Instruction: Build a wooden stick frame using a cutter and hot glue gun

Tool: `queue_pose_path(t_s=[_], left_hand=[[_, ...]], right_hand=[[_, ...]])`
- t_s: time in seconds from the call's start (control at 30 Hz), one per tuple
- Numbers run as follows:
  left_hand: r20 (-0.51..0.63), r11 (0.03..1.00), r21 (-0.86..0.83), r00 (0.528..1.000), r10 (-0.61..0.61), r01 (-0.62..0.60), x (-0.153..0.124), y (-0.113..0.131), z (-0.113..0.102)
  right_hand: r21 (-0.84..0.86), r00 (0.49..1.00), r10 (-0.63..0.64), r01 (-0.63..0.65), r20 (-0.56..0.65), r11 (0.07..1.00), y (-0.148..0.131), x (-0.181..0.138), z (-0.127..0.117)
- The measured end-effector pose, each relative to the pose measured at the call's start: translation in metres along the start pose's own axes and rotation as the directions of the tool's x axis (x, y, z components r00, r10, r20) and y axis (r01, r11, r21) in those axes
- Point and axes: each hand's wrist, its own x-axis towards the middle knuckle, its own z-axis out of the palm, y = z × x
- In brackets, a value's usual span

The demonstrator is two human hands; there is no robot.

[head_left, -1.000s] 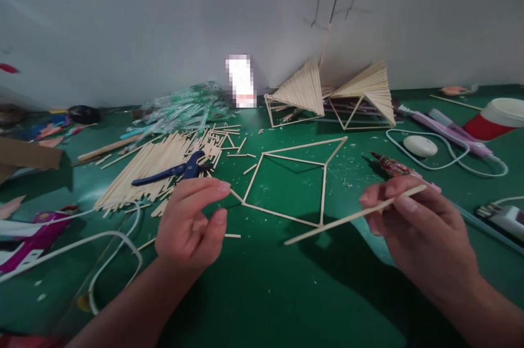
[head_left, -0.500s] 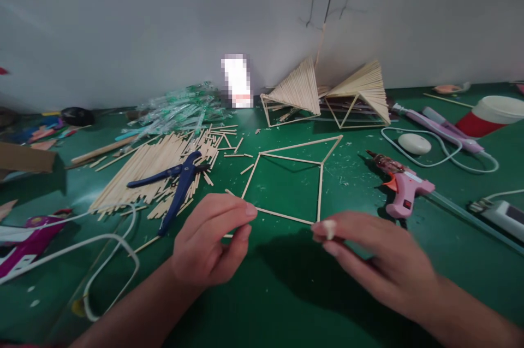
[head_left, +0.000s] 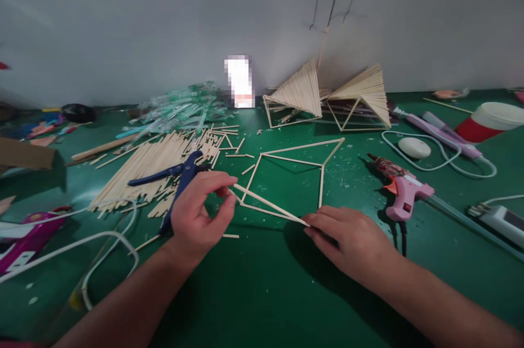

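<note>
A thin wooden stick (head_left: 268,205) slants between my hands above the green table. My left hand (head_left: 200,206) has its thumb and forefinger around the stick's raised left end. The fingertips of my right hand (head_left: 347,233) pinch its lower right end, beside the near right corner of a wooden stick frame (head_left: 322,184). That frame lies just beyond my hands, four-sided with a triangle joined at its far side; my right fingers hide the near right corner. Behind my left hand, blue cutting pliers (head_left: 180,181) rest on a pile of loose wooden sticks (head_left: 141,173).
A pink glue gun (head_left: 409,189) lies on the right, near a white oval object (head_left: 414,147) and a red-and-white cup (head_left: 487,121). Two stick structures (head_left: 301,91) stand at the back. A purple glue gun (head_left: 35,236) and white cable (head_left: 108,236) lie left.
The stick, earlier pointing toward me in my right hand, now lies across between both hands. My left hand has moved up and left; my right fingers have lowered toward the frame's near corner.
</note>
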Motion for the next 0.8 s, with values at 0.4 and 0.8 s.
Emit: queue_pose_path(t_s=[0.4,0.8], left_hand=[[0.014,0.998,0.045,0.999,-0.050,0.049,-0.003,-0.001,-0.002],[0.017,0.996,-0.076,0.999,-0.047,0.048,-0.005,-0.010,-0.001]], right_hand=[[-0.071,1.000,0.002,-0.003,-0.009,0.997,-0.002,0.006,0.005],[-0.004,0.999,0.038,-0.037,0.023,0.999,0.000,0.009,0.008]])
